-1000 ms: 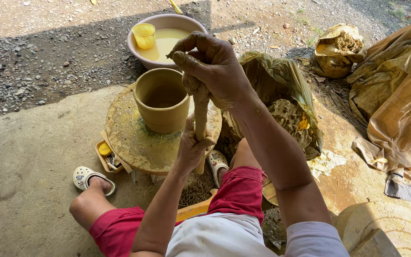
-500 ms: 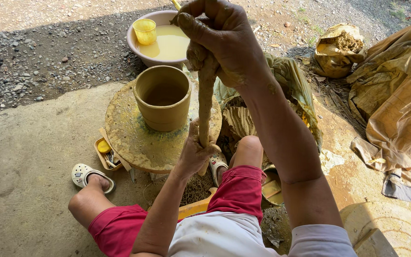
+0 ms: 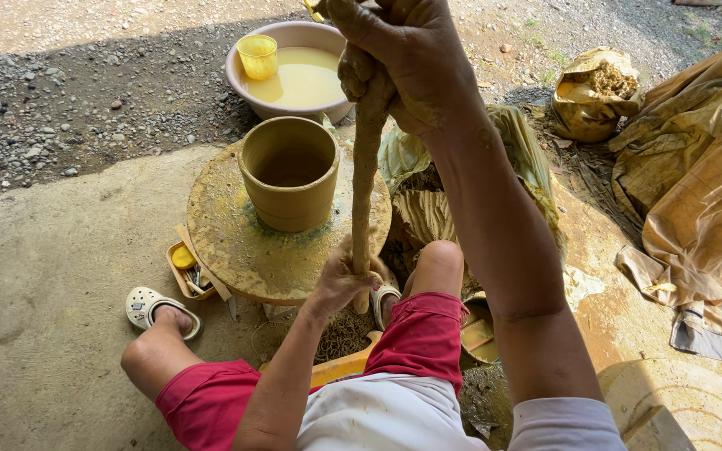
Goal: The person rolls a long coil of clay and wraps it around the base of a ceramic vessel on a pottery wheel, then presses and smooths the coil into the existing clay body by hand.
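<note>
Here the right hand [image 3: 407, 63] grips a long clay coil's [image 3: 363, 175] top, the left hand [image 3: 340, 280] its bottom, right of the clay pot [image 3: 290, 171] (on the wheel [image 3: 227, 242]); stretched thin, it might snap.

Clay coil [image 3: 364, 159]: wet, lumpy, matt brown, being gripped by right hand [image 3: 407, 58] and left hand [image 3: 340, 280], both showing a clay smear. Clay pot [image 3: 289, 171]: damp, smooth wall, dull ochre sheen. Round wheel slab [image 3: 236, 242]: rough, stone-like, slip-stained. Basin [image 3: 290, 38]: smooth plastic, holding cloudy glossy water. Yellow cup [image 3: 258, 55]: translucent plastic. Sheeting [image 3: 695, 184]: crinkled, mud-coated plastic. Ground [image 3: 52, 276]: matt, gritty concrete; gravel beyond. Shorts [image 3: 415, 334]: red cloth.
</note>
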